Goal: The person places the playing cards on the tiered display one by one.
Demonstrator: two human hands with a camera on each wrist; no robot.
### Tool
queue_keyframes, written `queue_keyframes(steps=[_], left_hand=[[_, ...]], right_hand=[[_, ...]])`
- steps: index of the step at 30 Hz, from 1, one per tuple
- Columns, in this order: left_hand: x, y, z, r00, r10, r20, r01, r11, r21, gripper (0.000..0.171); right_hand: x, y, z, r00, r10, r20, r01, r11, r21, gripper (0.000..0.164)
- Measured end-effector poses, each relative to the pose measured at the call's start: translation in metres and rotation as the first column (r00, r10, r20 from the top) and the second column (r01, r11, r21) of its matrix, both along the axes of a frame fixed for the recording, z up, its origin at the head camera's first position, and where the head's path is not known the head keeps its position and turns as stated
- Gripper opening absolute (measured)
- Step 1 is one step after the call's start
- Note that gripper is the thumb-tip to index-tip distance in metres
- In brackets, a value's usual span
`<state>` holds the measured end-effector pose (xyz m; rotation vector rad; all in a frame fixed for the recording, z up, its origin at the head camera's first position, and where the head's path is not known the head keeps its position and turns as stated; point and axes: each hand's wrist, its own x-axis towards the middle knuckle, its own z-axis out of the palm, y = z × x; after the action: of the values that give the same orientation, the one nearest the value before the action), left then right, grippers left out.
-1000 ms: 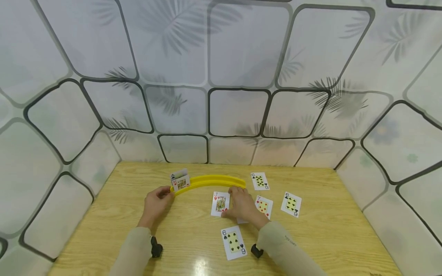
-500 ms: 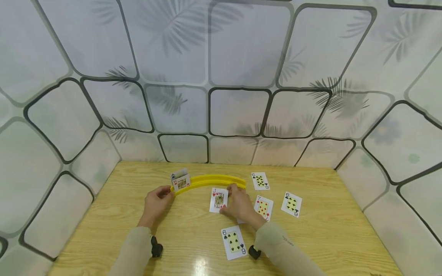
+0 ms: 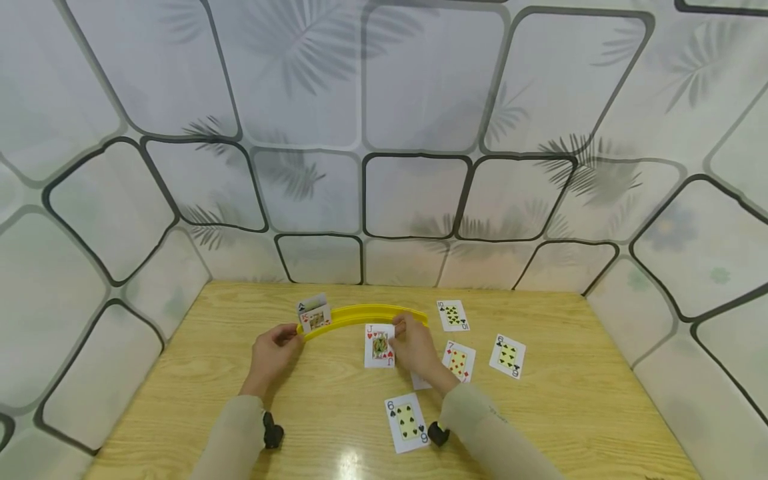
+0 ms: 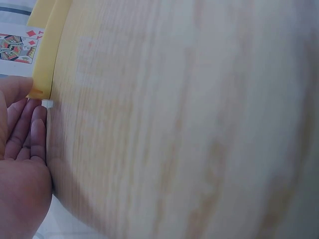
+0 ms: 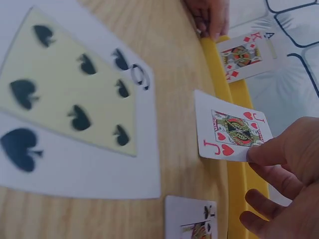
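A curved yellow card holder [image 3: 372,311] lies on the table. In its left end stand a king of diamonds [image 3: 315,321] and, behind it, an ace [image 3: 309,304]. My left hand [image 3: 275,355] pinches that end, thumb on top and fingers below in the left wrist view. Between thumb and fingers, my right hand [image 3: 415,348] pinches the right side of a jack of hearts [image 5: 234,130]. The jack faces me just in front of the holder's right half, overlapping its front edge in the right wrist view.
Face up on the wooden table [image 3: 336,413] lie a six of spades [image 3: 406,423], a seven of diamonds [image 3: 458,362], a ten of clubs [image 3: 453,315] and a six of clubs [image 3: 507,356]. Another face card [image 5: 192,221] is partly covered by my right wrist in the head view. Patterned walls surround the table.
My right hand has brought the jack of hearts away from me, up to the holder's front edge, and straightened it. My left hand stays at the holder's left end.
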<state>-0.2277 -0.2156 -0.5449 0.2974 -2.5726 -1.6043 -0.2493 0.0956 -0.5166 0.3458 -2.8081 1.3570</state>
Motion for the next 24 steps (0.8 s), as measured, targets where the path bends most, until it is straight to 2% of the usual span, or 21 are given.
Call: queue_keyframes(steps=[3, 8, 12, 24], left_hand=[[-0.001, 0.000, 0.000, 1.000, -0.001, -0.014, 0.001, 1.000, -0.013, 0.032], [-0.003, -0.001, -0.001, 1.000, -0.002, -0.030, 0.002, 1.000, -0.025, 0.031], [-0.003, -0.001, -0.001, 1.000, 0.000, -0.028, -0.001, 1.000, -0.028, 0.031], [-0.002, 0.000, -0.001, 1.000, 0.003, -0.020, -0.004, 0.999, -0.033, 0.030]], right_hand=[[-0.003, -0.001, 0.004, 1.000, -0.002, 0.002, 0.002, 0.999, -0.043, 0.033], [-0.007, -0.003, 0.010, 0.998, 0.002, -0.058, -0.007, 0.996, -0.089, 0.031], [-0.009, -0.006, 0.013, 0.997, 0.026, -0.076, -0.036, 0.990, -0.134, 0.029], [-0.020, -0.016, 0.025, 0.990, 0.054, -0.130, -0.073, 0.987, -0.144, 0.029]])
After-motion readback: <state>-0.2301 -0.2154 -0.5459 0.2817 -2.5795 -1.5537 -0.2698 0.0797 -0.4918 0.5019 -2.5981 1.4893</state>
